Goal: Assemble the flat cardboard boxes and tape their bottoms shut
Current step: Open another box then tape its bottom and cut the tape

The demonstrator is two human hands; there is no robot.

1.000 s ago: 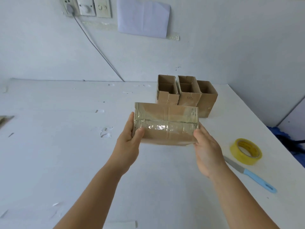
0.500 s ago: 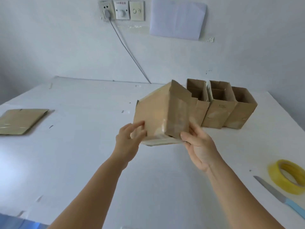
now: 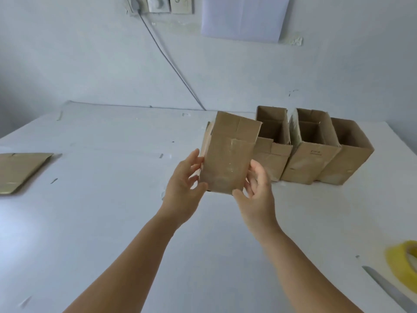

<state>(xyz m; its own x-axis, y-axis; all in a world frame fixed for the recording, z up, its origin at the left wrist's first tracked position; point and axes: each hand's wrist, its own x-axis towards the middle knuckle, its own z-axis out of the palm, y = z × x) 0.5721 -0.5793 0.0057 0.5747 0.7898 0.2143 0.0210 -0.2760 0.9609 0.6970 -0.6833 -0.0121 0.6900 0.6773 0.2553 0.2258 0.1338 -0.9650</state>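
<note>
Head-cam view over a white table (image 3: 112, 233). A person holds 1 assembled cardboard box (image 3: 228, 154) upright above the table, slightly tilted, open end up, approx. centre of view. Left hand (image 3: 184, 184) grips the box's lower left side, thumb at the bottom corner, fingers spread along the edge. Right hand (image 3: 256, 190) grips the lower right side, thumb under the bottom corner, fingers curled behind. Shiny clear tape shows on the box face toward the camera.

Just behind & to the right, 3 finished boxes stand in a row on the table, touching each other, open tops up: the 1st finished box (image 3: 274, 141) partly hidden by the held one, the 2nd finished box (image 3: 311, 152) in the middle, the 3rd finished box (image 3: 347, 154) at the right end. At far left lies a flat unassembled box (image 3: 20, 170). Bottom right corner: a yellow tape roll (image 3: 401, 260), blurred, w/ a knife blade (image 3: 388, 288) just beside it. On the wall behind: a socket panel (image 3: 158, 4) w/ a grey cable (image 3: 171, 64) running down, & a white paper sheet (image 3: 243, 16).
</note>
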